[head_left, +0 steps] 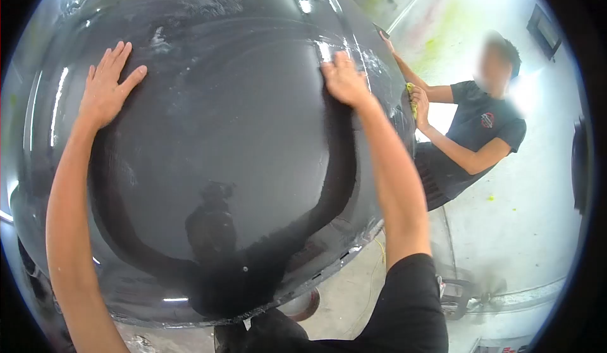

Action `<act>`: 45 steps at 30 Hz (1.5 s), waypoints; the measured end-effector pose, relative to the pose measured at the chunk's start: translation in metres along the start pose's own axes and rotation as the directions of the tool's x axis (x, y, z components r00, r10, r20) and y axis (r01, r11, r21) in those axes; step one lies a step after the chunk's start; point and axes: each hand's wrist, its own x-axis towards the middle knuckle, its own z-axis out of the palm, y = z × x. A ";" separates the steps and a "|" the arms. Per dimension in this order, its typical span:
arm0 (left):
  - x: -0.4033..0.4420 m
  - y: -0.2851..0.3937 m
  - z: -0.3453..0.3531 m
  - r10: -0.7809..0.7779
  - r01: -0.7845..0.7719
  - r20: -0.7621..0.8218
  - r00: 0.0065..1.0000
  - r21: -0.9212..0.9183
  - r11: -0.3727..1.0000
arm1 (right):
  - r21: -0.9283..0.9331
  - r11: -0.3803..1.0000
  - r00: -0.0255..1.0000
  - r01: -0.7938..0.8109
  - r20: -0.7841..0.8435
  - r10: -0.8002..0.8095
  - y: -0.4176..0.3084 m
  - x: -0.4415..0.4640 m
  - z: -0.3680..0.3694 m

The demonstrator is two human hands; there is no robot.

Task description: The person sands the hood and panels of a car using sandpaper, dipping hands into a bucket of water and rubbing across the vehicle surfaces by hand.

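The glossy, domed dark car hood (240, 138) is lying under both hands, whitish smears streaking beyond the fingers. The left hand (109, 90) is spreading its fingers flat; the right hand (346, 82) is touching with fingers slightly parted. Bare surface is stretching between them. Rightward of the right fingers, a co-worker's hand (420, 107) is holding crumpled yellow cloth (413, 100) beside the edge.

A glossy dark grey curved panel (221, 131) spans most of the view, its near edge rounded. Whitish streaks (212, 2) spread over its far part, and a small pale smear (159, 38) marks the upper left. More whitish marks (379, 67) run beside the raised crease on the right. A tiny pale round spot (245, 269) sits near the close edge. Dark reflections and bright light streaks show across the surface.
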 end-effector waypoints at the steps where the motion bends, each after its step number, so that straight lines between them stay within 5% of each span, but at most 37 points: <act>1: 0.001 -0.003 0.003 0.000 0.000 0.000 1.000 0.008 1.000 | 0.142 0.985 0.995 0.097 -0.047 -0.092 -0.018 -0.007 0.019; 3: 0.005 -0.006 0.007 0.004 -0.004 -0.009 1.000 0.007 1.000 | 0.026 0.889 0.886 0.457 -0.099 -0.452 -0.095 -0.078 0.009; 5: 0.007 -0.012 0.011 0.009 -0.009 -0.010 1.000 0.000 1.000 | 0.155 0.742 0.755 0.653 -0.058 -0.653 -0.117 -0.121 0.000; 7: 0.008 -0.013 0.013 0.008 -0.008 -0.015 1.000 -0.008 1.000 | 0.081 0.791 0.794 0.607 -0.003 -0.608 -0.074 -0.083 -0.007; 8: 0.008 -0.012 0.011 0.006 -0.006 -0.010 1.000 -0.015 1.000 | 0.194 0.871 0.890 0.451 -0.028 -0.454 -0.036 -0.050 0.006; 10: 0.002 -0.009 0.002 -0.015 0.016 0.011 1.000 -0.009 1.000 | 0.095 0.987 0.990 0.133 0.042 -0.137 0.020 0.000 0.005; 11: 0.001 -0.005 -0.001 -0.030 0.030 0.024 0.999 -0.005 1.000 | 0.108 0.988 0.992 0.114 0.047 -0.119 0.039 0.010 0.007; 13: 0.002 0.000 -0.003 -0.035 0.034 0.046 0.998 0.009 0.999 | 0.074 0.990 0.992 0.118 0.038 -0.121 0.036 -0.011 0.010; 17: 0.011 -0.015 0.011 -0.036 0.036 0.016 0.999 0.013 0.999 | 0.149 0.919 0.920 0.365 0.093 -0.380 0.016 -0.138 -0.019; 20: 0.011 -0.011 0.014 -0.030 0.030 -0.006 1.000 0.035 0.999 | 0.088 0.924 0.918 0.373 0.108 -0.381 0.042 -0.121 -0.022; 26: 0.006 -0.008 0.003 0.006 -0.006 -0.006 1.000 0.003 1.000 | -0.026 0.993 0.984 0.113 -0.135 -0.115 0.070 0.053 0.012; 32: 0.008 -0.008 0.004 0.008 -0.008 0.012 1.000 -0.026 1.000 | 0.073 0.973 0.972 0.219 -0.099 -0.212 0.088 -0.060 -0.012; 36: 0.009 -0.007 0.003 0.022 -0.021 0.024 0.999 -0.023 1.000 | 0.049 0.964 0.960 0.261 -0.121 -0.253 0.105 0.031 0.008; 38: 0.012 -0.016 0.006 0.044 -0.043 0.025 0.999 -0.030 0.999 | 0.020 0.994 0.994 0.107 0.013 -0.108 0.088 0.093 0.015; 42: 0.014 -0.010 0.000 0.025 -0.025 0.061 0.998 0.006 1.000 | 0.038 0.997 0.990 0.065 -0.124 -0.060 0.080 0.072 0.029; 45: 0.012 -0.004 -0.002 0.005 -0.005 0.072 0.997 -0.011 1.000 | 0.058 0.993 0.994 0.102 -0.036 -0.100 0.095 0.025 0.006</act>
